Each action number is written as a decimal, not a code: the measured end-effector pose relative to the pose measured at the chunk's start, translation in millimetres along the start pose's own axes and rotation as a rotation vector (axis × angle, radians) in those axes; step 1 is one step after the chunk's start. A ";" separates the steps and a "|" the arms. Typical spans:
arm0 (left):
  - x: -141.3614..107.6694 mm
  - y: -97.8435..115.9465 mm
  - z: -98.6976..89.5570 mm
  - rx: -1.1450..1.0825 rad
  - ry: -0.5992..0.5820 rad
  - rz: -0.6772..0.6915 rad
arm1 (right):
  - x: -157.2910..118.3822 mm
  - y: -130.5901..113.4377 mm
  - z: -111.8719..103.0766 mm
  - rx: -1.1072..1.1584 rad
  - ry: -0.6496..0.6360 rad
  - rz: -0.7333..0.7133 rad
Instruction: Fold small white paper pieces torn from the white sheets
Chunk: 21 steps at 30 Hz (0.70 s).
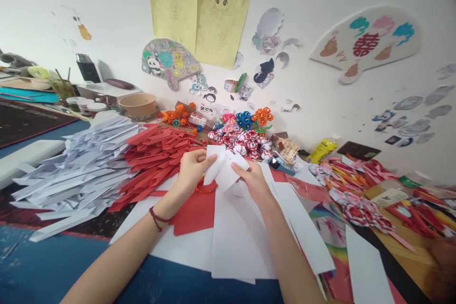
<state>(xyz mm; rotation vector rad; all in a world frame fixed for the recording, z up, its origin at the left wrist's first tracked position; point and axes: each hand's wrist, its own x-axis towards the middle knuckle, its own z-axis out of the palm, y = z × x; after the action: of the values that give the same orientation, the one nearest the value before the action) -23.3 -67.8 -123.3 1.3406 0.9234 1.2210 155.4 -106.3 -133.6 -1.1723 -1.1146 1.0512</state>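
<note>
Between my two hands, small pieces of white paper (225, 168) are held up over the table's middle. My left hand (192, 167) pinches their left side; a dark red cord circles that wrist. On the right side, my right hand (252, 180) grips the paper between thumb and fingers. Below lie large white sheets (242, 242) and a red sheet (194, 213). Part of an orange-red ring (206, 187) shows just under the held paper. How the held pieces join is too small to tell.
Folded white strips (81, 166) and folded red strips (156, 156) are heaped on the left. Behind my hands stand red-and-white paper flowers (245, 142). A yellow bottle (322, 148), more flowers and coloured strips (349, 175) lie right. A wall with drawings rises behind.
</note>
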 end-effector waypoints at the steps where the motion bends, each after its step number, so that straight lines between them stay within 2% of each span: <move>1: -0.2 0.1 0.1 0.004 0.009 0.009 | -0.9 -1.3 1.3 0.047 -0.017 0.024; 6: -1.3 1.2 0.2 0.022 0.049 0.038 | -2.7 -5.0 2.5 0.159 0.058 0.093; 11: -1.2 1.4 1.6 -0.027 0.031 0.036 | -1.2 0.5 1.9 0.064 -0.073 0.089; 16: -0.4 -2.7 3.5 -0.065 -0.088 -0.009 | 3.5 6.1 -1.4 0.050 0.049 -0.006; 21: -0.6 -5.3 2.2 0.056 -0.082 0.017 | 3.6 0.3 -5.8 0.037 0.155 -0.036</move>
<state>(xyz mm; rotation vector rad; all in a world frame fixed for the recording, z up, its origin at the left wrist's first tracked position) -20.7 -68.0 -128.4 1.4349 0.8952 1.1518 161.6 -103.5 -133.9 -1.1789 -0.9876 0.9333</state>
